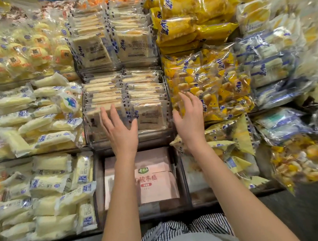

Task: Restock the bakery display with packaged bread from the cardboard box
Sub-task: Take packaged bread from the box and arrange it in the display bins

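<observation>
Clear plastic forms the bin (pixel 151 134) on the middle tier. The packaged bread (pixel 147 113) stands in it on edge in two rows, between pale roll packs (pixel 36 121) on the left and a heap of yellow snack bags (pixel 209 83) on the right.

Both hands hold nothing. The left hand (pixel 118 128), fingers straight and spread, lies over the front pack of the left row — whether it presses or only hovers I cannot tell. The right hand (pixel 189 117), equally splayed, is just beside the bin's right wall, against the yellow heap.

The main risk, as I judge it, is on that side, where the bags lean loosely and a brushing wrist could send them sliding down. The slick film could also let the front packs tip over the low wall onto the pink carton (pixel 156 177) below. No cardboard box shows for certain.
</observation>
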